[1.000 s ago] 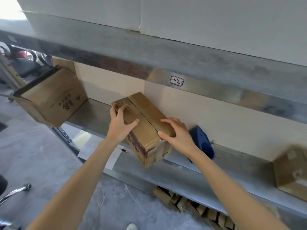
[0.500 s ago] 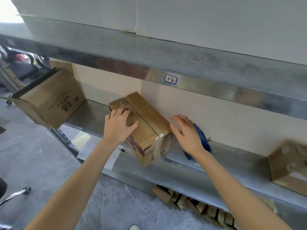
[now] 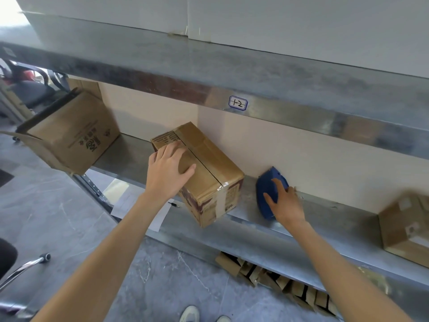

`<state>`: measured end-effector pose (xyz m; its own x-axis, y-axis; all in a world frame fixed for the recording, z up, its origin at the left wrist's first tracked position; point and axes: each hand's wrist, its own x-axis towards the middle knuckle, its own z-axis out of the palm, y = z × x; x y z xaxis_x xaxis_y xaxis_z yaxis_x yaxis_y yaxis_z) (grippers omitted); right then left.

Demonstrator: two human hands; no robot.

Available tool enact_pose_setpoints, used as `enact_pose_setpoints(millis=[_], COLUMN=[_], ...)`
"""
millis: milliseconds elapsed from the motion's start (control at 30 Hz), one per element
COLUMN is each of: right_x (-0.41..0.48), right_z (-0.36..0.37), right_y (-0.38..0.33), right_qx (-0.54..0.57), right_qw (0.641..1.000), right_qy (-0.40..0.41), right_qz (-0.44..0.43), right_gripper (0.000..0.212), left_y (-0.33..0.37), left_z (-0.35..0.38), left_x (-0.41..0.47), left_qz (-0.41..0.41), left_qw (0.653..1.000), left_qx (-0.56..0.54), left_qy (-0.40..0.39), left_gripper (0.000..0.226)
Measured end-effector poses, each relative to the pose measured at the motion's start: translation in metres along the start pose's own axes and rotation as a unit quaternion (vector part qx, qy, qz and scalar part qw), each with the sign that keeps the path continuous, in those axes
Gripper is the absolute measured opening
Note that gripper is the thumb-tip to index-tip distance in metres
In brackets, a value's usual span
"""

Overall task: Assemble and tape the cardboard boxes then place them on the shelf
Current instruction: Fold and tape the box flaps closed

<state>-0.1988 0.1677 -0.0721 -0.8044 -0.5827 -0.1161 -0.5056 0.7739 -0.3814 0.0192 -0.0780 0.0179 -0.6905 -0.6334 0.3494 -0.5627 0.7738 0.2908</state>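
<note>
A small brown cardboard box [image 3: 209, 173] with tape over one end lies on the grey metal shelf [image 3: 250, 226], its top seam facing up. My left hand [image 3: 168, 169] rests flat on the box's top, fingers spread. To the right, a blue tape dispenser [image 3: 269, 196] stands against the shelf's back wall. My right hand [image 3: 284, 203] is on the dispenser, fingers wrapping its side.
A larger open cardboard box [image 3: 72, 133] hangs off the shelf's left end. Another taped box [image 3: 406, 224] sits at the far right. A shelf above carries a label [image 3: 238, 103]. Flattened cardboard [image 3: 274, 277] lies under the shelf; a paper sheet [image 3: 139, 205] and pen lie by the front edge.
My right hand left the small box and moved right onto the blue tape dispenser. My left hand stayed on the box top.
</note>
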Motion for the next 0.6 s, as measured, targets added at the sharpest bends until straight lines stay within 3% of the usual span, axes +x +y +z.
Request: enact_pose_setpoints(millis=[167,367,600], right_x=[0.004,0.018,0.026], right_z=[0.008,0.005,-0.009], right_y=[0.005,0.007,-0.001], right_qx=[0.035,0.118,0.143], right_qw=[0.996,0.989,0.982], right_qy=[-0.072,-0.091,-0.124], right_qz=[-0.027,-0.018,0.022], right_gripper=[0.07,0.058,0.076], left_y=[0.0,-0.001,-0.001], left_z=[0.001,-0.005,-0.013], left_x=[-0.001,-0.007,-0.015], left_qz=[-0.005,0.003,-0.004], left_qw=[1.0,1.0,1.0], left_qx=[-0.004,-0.009,-0.012], left_qy=[-0.005,-0.007,-0.008], left_gripper=[0.048,0.048,0.048])
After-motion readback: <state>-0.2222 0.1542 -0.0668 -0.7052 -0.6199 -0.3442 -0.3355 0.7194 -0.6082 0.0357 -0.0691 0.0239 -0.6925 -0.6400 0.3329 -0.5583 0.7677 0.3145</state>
